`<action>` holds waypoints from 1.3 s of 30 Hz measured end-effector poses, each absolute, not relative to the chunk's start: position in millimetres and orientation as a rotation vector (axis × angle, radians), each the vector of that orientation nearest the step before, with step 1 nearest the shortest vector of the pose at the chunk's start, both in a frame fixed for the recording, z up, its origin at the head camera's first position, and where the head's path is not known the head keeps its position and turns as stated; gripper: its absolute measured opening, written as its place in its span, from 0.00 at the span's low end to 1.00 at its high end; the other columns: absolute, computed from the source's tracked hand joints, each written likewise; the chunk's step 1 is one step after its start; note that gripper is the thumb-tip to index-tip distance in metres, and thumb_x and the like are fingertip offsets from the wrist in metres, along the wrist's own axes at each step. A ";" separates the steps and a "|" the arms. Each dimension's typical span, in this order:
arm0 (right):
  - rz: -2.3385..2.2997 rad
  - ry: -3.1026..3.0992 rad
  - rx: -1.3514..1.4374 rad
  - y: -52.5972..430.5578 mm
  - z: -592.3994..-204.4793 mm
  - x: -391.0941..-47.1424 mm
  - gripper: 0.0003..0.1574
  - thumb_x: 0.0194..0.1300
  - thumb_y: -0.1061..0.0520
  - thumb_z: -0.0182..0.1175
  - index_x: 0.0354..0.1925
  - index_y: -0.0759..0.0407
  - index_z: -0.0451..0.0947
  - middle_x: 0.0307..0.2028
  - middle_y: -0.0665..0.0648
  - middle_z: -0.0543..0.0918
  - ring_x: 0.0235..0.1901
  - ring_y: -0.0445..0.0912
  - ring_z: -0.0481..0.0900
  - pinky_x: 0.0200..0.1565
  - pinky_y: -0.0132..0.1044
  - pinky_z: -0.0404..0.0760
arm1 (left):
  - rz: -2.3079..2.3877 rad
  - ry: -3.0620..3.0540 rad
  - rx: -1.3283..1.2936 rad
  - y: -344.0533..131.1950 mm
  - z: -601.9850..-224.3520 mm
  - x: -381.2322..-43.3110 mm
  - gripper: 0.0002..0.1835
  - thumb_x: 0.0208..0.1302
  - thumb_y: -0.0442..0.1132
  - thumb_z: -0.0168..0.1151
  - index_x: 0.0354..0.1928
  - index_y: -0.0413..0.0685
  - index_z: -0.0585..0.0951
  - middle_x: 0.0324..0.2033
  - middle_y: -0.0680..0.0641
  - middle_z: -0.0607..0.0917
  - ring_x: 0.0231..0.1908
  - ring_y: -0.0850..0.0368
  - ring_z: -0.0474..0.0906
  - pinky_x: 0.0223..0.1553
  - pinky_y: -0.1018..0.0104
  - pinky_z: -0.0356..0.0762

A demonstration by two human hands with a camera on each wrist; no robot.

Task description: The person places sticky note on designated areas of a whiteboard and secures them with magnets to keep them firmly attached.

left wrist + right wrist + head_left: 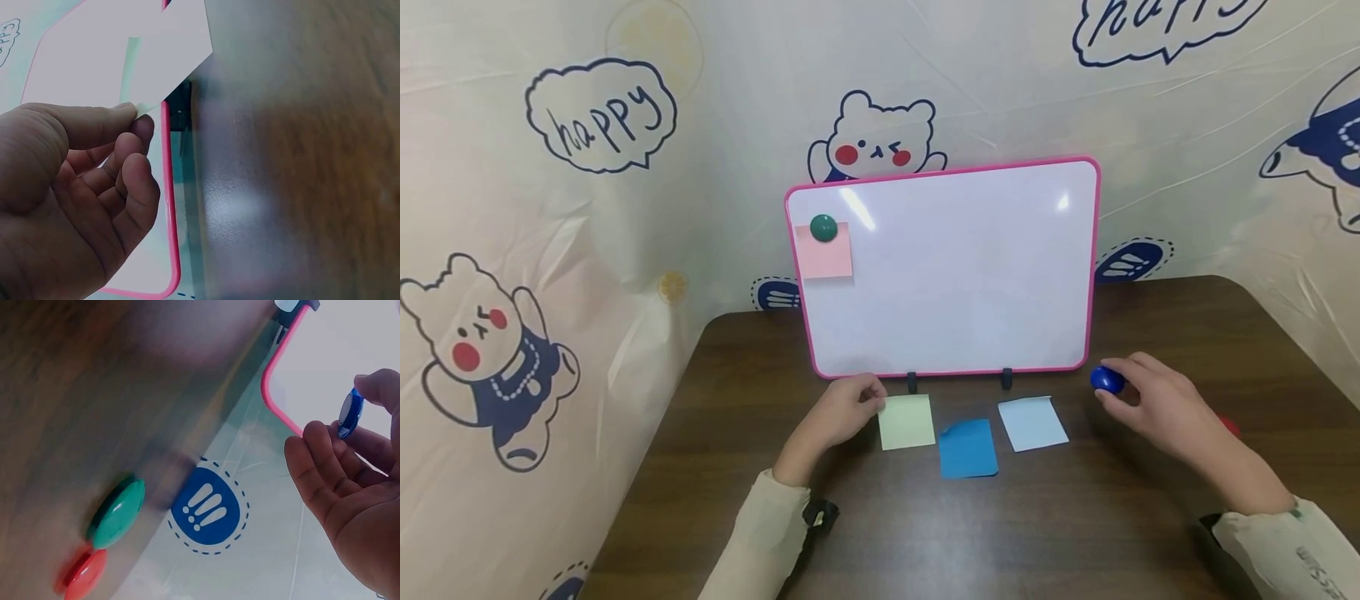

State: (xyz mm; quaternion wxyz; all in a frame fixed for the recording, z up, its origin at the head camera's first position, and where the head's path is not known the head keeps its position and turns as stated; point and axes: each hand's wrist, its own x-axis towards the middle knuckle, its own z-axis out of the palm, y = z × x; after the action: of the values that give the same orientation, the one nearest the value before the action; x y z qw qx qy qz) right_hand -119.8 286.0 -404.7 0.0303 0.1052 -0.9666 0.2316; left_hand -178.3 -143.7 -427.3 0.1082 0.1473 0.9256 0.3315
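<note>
Head view shows me the pale green square paper note (907,422) before the pink-framed whiteboard (955,283), its upper left corner pinched by the left hand (844,410). It should be very light and bend easily, so a corner seems the right hold. Well right of this grip, the right hand (1165,412) pinches a round glossy blue magnet (1107,380), probably hard and slippery, best held by its rim. Between both grips lies a bright blue square paper note (968,450).

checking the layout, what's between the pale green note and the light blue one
In the head view, a darker blue note lies between the pale green note and the light blue note, slightly nearer the person.
</note>
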 end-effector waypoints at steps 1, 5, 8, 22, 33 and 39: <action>0.719 -2.985 0.316 285.7 -404.0 -119.5 0.32 0.63 0.56 0.70 0.60 0.70 0.74 0.49 0.68 0.77 0.46 0.63 0.78 0.45 0.63 0.81 | 0.976 2.726 0.433 -143.1 -427.1 -178.4 0.02 0.71 0.36 0.63 0.41 0.47 0.83 0.35 0.53 0.83 0.38 0.53 0.77 0.46 0.55 0.79; 0.735 -3.006 0.283 284.7 -401.9 -118.9 0.33 0.63 0.55 0.70 0.61 0.69 0.73 0.52 0.70 0.76 0.49 0.66 0.77 0.46 0.64 0.79 | 0.974 2.735 0.437 -142.4 -427.5 -179.5 0.02 0.70 0.36 0.64 0.41 0.48 0.83 0.34 0.53 0.82 0.38 0.53 0.77 0.45 0.55 0.79; 0.738 -3.007 0.276 284.3 -400.4 -118.7 0.33 0.64 0.55 0.69 0.61 0.69 0.73 0.53 0.70 0.75 0.50 0.67 0.77 0.47 0.65 0.78 | 0.979 2.732 0.430 -141.9 -427.0 -179.9 0.02 0.70 0.37 0.64 0.42 0.48 0.83 0.35 0.53 0.82 0.38 0.53 0.77 0.46 0.55 0.79; 0.740 -2.976 0.294 284.6 -396.3 -116.3 0.33 0.64 0.56 0.69 0.63 0.68 0.73 0.54 0.70 0.76 0.50 0.66 0.77 0.47 0.64 0.78 | 0.991 2.739 0.459 -140.8 -427.0 -180.7 0.03 0.70 0.37 0.65 0.41 0.47 0.83 0.34 0.54 0.82 0.37 0.55 0.77 0.45 0.56 0.78; 0.736 -2.931 0.309 282.0 -393.3 -117.9 0.30 0.64 0.58 0.69 0.61 0.68 0.75 0.53 0.69 0.78 0.48 0.63 0.79 0.46 0.63 0.79 | 1.007 2.718 0.434 -140.2 -421.2 -182.5 0.02 0.71 0.36 0.64 0.42 0.50 0.83 0.35 0.53 0.82 0.39 0.53 0.77 0.46 0.55 0.79; 0.769 -2.908 0.318 279.9 -391.8 -121.2 0.28 0.65 0.59 0.69 0.59 0.68 0.75 0.52 0.68 0.78 0.46 0.60 0.78 0.47 0.62 0.80 | 1.023 2.693 0.405 -137.2 -414.6 -186.8 0.02 0.71 0.38 0.63 0.42 0.52 0.82 0.36 0.52 0.82 0.40 0.51 0.77 0.46 0.54 0.80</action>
State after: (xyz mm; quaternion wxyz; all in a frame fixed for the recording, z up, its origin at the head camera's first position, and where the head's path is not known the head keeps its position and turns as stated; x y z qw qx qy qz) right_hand -121.2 279.9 -391.8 0.0582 0.1049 -0.9598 0.2539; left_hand -186.8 -137.2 -414.6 0.1160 0.1382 0.9194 0.3494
